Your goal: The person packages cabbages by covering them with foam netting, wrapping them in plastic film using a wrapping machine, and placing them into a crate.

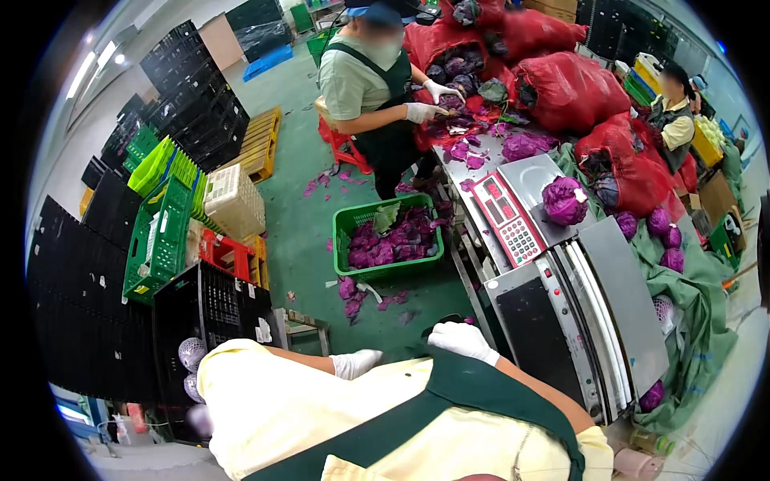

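Observation:
My left hand, in a white glove, hangs low in front of my yellow top; its fingers are too indistinct to read. Close to the wrapping machine, my right hand, also gloved, is curled closed. A small dark thing shows at its upper edge, too unclear to name. Past that machine, a red cabbage rests on the metal platform of a digital scale with a red keypad panel. Neither hand touches the cabbage.
A green crate of purple leaves stands on the floor, with scraps around it. Black crates and wrapped cabbages are at left. Across the table, a co-worker handles cabbage beside red sacks.

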The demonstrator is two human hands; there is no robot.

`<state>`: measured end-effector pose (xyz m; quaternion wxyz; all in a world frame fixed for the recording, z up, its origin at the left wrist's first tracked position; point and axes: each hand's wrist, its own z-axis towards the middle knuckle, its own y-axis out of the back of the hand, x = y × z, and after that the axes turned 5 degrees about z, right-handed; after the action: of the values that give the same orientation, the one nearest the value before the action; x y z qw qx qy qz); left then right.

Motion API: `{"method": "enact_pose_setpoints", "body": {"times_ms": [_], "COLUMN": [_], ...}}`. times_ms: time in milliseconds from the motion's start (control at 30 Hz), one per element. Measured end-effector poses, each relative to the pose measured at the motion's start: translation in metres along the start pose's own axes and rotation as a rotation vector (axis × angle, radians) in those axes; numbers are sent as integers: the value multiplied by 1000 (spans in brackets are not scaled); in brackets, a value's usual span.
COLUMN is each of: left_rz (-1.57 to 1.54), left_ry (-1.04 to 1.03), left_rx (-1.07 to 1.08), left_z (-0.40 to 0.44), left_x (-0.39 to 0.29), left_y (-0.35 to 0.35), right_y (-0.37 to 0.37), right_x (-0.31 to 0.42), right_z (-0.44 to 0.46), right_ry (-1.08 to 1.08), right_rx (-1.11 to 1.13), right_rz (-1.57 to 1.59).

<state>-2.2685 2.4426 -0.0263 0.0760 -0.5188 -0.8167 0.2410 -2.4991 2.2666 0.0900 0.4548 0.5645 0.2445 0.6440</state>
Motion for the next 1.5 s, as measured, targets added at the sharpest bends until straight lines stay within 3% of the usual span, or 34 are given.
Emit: {"method": "enact_pose_setpoints", "body": {"times_ms": [33, 167, 200, 267, 300, 333, 400, 433, 467, 500, 533, 600, 633, 667, 767, 800, 867, 900, 967, 1000, 1067, 1200, 1267, 1333, 1433, 1500], "left_rz": [-12, -142, -141, -212, -190, 166, 442, 948, 1678, 2155, 1519, 1268, 1208, 1266, 1190, 846, 959, 1137, 1475, 1431, 1674, 1769, 1580, 1373, 1618, 1774], "left_ry": [-119, -330, -330, -161, -164, -230, -200, -201, -243, -407, -540, -627, -385, -459, -769, -812, -975, -961, -828, -706, -1117, -1131, -626, -335, -505, -522], "left_rx": [26, -73, -70, 142, -40, -384, -695, -566, -514, -513, -559, -438, -741, -867, -912, -727, -687, -597, -391, -301, -135, -130, 76, 171, 137, 10], "left_z": [-47, -39, -44, -56, -36, 0, 28, 120, 201, 255, 271, 144, 112, 89, 89, 95, 40, 32, 8, 3, 5, -5, -28, -14, -51, -62], "left_x": [-23, -31, -34, -41, -39, -37, -52, -43, -38, -37, -46, -75, -90, -98, -147, -163, -166, -157, -143, -135, -124, -149, -157, -165, -169, -167], "left_y": [-59, -80, -78, -76, -76, -51, -47, 24, 83, 114, 108, 14, -33, -49, -20, -6, -70, -80, -111, -122, -126, -152, -172, -157, -182, -204], "right_y": [-6, -4, -5, -4, -3, -3, -5, -12, -15, -12, 0, -19, -23, 0, 58, 70, 99, 104, 96, 89, 78, 53, 46, 29, 29, 35], "right_x": [-4, -5, -6, -6, -6, -5, -10, -16, -18, -18, -7, -23, -30, -24, 3, 6, 12, 13, 15, 17, 29, 30, 25, 15, 12, 17], "right_z": [-1, -3, -5, -6, -6, -7, -11, -12, -14, -16, -11, -38, -58, -70, -111, -125, -147, -157, -170, -172, -165, -168, -164, -169, -158, -150], "right_ry": [-31, -84, -96, -108, -143, -182, -250, -232, -216, -314, -912, -826, -544, -356, -651, -697, -858, -891, -959, -997, -1075, -1072, -1166, -1199, -1237, -1083], "right_rx": [35, 95, 100, 108, 138, 165, 151, 204, 232, 274, 261, 105, -23, -46, -317, -443, -541, -549, -573, -547, -496, -439, -636, -640, -547, -487], "right_rz": [-16, 10, 4, -6, 46, 99, 230, 351, 476, 546, 1063, 1371, 1204, 732, 545, 534, 491, 459, 526, 569, 628, 843, 1276, 1170, 1122, 1039]}}
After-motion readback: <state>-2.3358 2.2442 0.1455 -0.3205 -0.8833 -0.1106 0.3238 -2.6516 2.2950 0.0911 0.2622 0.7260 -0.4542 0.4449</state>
